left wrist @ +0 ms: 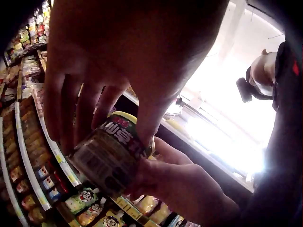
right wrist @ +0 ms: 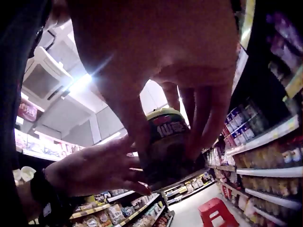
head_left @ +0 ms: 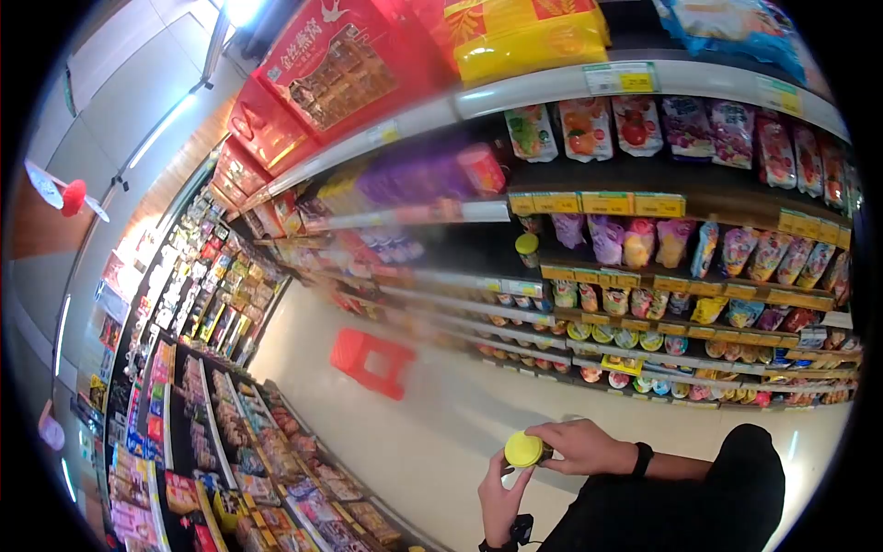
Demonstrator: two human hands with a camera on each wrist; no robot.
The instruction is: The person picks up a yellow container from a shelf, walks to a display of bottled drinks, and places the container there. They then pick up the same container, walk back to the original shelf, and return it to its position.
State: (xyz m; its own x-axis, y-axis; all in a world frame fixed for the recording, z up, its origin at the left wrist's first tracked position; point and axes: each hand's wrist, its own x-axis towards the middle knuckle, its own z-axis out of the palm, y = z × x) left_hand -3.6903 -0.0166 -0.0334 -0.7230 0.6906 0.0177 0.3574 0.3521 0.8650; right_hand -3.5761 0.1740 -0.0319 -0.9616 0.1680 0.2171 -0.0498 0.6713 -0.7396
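Note:
A jar with a yellow lid (head_left: 524, 449) is held between both hands above the floor, low in the head view. The left hand (head_left: 501, 501) grips it from the left, thumb and fingers around its side. From the right, the right hand (head_left: 581, 447) holds it with fingers near the lid. In the left wrist view the jar (left wrist: 111, 153) shows a dark green label with white characters and a clear lower part. The right wrist view has the jar (right wrist: 166, 142) between the right hand's thumb and fingers; its lower part is dark there.
A red stool (head_left: 372, 362) stands on the aisle floor. Shelves of pouches and cups (head_left: 644, 241) run along the right, where another yellow-lidded jar (head_left: 527, 247) stands. Red gift boxes (head_left: 336, 64) sit on the upper shelf. More stocked shelves (head_left: 267, 442) line the left.

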